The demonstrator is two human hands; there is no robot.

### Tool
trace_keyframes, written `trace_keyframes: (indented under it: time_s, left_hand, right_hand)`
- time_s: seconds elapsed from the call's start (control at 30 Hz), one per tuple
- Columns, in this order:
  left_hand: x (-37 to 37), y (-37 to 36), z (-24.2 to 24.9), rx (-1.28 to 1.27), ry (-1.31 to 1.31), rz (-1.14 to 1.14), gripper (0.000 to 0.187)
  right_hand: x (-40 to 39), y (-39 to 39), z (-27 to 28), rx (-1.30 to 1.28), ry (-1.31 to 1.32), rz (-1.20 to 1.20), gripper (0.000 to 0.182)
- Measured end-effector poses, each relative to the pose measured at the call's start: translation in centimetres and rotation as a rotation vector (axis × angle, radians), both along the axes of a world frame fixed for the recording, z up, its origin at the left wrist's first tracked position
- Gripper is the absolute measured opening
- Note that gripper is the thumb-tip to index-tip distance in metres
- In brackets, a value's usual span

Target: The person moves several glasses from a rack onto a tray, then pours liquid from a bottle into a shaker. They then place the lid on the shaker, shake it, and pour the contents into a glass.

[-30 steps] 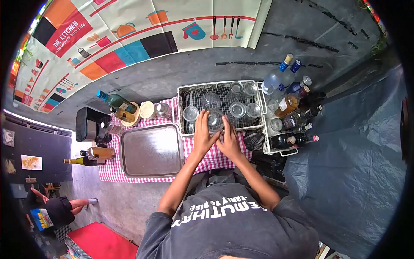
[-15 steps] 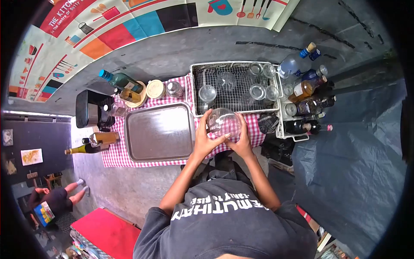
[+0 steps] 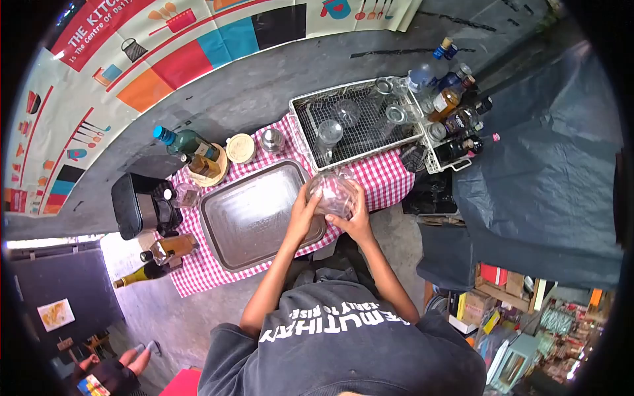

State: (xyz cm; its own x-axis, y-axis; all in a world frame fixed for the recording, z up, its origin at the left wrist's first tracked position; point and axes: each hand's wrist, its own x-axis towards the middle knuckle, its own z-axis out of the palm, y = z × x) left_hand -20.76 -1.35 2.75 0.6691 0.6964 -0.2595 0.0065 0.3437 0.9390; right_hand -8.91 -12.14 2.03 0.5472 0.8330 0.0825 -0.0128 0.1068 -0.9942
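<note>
Between my two hands is a clear, rounded glass vessel point(image 3: 335, 195), held above the checked cloth and close to the tray's right end. My left hand point(image 3: 305, 210) wraps its left side, fingers curled round the glass. On the other side, my right hand point(image 3: 354, 214) grips it with the thumb across the lower front. The vessel looks tilted; its exact kind is hard to make out. Just beyond it stands a wire basket point(image 3: 362, 160) with a white rim, holding several clear glasses, one of them a tall glass point(image 3: 329, 134) near its front left corner.
A brown tray point(image 3: 254, 228) lies on the pink checked cloth point(image 3: 389, 173). Bottles stand left, including a blue-capped bottle point(image 3: 188, 142); a white rack point(image 3: 432, 162) holds several more at right. A black container point(image 3: 135, 204) is at far left. Another person point(image 3: 115, 376) sits lower left.
The view has turned, so the table now slants. The glass vessel has tilted in my hands and sits nearer the tray's right end. Both hands keep their hold.
</note>
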Motion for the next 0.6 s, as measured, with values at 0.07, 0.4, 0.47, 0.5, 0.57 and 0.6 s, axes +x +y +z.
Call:
trace_keyframes:
  time_s: [0.07, 0.4, 0.47, 0.5, 0.57, 0.6]
  left_hand:
    - [-0.8, 0.2, 0.5, -0.045, 0.054, -0.052, 0.062]
    - [-3.4, -1.6, -1.5, -0.545, 0.021, -0.363, 0.077]
    - [-3.6, -2.5, -3.1, -0.496, 0.092, -0.357, 0.079]
    - [-3.9, -3.1, -2.8, -0.454, 0.171, -0.357, 0.080]
    - [-4.2, -4.1, -2.4, -0.410, 0.242, -0.319, 0.077]
    - [-4.5, -4.6, -2.3, -0.315, 0.230, -0.286, 0.075]
  right_hand:
    - [-1.2, -0.3, 0.0, -0.009, -0.016, -0.023, 0.099]
    - [-4.1, -3.3, 0.0, 0.053, 0.141, -0.037, 0.098]
    - [-4.1, -4.3, -0.4, 0.034, 0.154, -0.018, 0.096]
    - [-4.1, -4.8, -0.7, 0.010, 0.175, -0.008, 0.095]
    - [-4.7, -5.5, -1.7, 0.071, 0.203, -0.004, 0.093]
    - [-5.3, -6.1, -2.1, 0.019, 0.198, -0.026, 0.093]
